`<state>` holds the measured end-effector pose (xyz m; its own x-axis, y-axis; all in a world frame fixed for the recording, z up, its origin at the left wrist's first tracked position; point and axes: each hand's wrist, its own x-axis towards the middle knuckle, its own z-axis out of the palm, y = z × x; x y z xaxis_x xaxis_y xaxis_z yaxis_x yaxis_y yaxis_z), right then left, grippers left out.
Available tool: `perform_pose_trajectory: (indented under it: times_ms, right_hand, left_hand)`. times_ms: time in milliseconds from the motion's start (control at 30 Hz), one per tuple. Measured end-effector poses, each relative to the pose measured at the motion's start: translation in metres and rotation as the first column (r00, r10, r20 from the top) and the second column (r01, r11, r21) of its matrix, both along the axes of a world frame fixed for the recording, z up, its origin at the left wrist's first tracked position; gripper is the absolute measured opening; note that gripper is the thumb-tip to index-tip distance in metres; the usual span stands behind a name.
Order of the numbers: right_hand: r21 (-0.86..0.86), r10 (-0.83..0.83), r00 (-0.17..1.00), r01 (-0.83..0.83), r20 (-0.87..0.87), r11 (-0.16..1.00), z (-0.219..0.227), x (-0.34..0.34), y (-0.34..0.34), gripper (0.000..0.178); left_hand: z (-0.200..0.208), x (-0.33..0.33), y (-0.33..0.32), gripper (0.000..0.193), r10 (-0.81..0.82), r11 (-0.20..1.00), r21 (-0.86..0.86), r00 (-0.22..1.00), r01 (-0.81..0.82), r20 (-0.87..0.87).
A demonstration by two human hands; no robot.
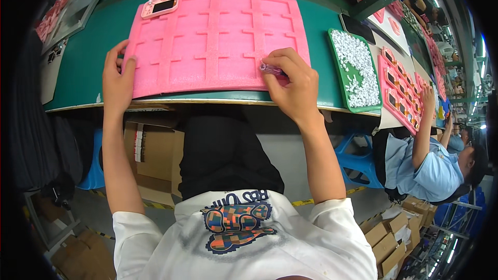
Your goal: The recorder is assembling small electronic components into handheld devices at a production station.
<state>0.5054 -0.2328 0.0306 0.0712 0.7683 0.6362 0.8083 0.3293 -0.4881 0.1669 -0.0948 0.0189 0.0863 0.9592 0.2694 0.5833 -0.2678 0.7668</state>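
A wide pink foam tray [197, 62] with raised dividers lies on the green tabletop before me. My left hand [118, 75] grips the tray's left edge, thumb over the rim and fingers along the side. In its far left corner sits a small pink cased device [160, 5] with a dark screen. My right hand [293, 80] is over the near right part of the tray, thumb and fingers closed on a short purple see-through pen-like tool [271, 69]. My palm hides most of that tool, so its exact kind does not show.
Right of the foam tray stands a green tray [332, 46] of small white parts. A dark flat phone-like slab [357, 28] lies beyond it. Farther right, a co-worker [428, 161] reaches over a pink tray of devices [402, 91]. Blue stools [355, 158] and cartons [155, 155] are below.
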Motion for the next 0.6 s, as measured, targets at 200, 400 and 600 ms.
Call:
perform_pose_trajectory:
  times_ms: [200,400,600]
  right_hand:
    - [-0.054,0.05,0.998,-0.052,-0.025,0.997,0.0036,-0.0004,-0.0073,0.019]
    - [-0.107,0.075,0.997,-0.073,0.015,0.992,0.003,0.0034,-0.0071,0.02]
    - [-0.103,0.079,0.997,-0.076,0.021,0.992,0.0014,0.0078,-0.0065,0.017]
  left_hand:
    - [0.0025,0.0013,-0.0002,0.041,0.008,1.0,-0.005,1.0,-0.008,0.008]
    - [0.0018,-0.0026,-0.0022,0.041,0.017,1.0,-0.022,1.0,-0.016,0.018]
    - [0.0054,0.0021,-0.0018,0.042,0.02,1.0,-0.018,1.0,-0.02,0.0]
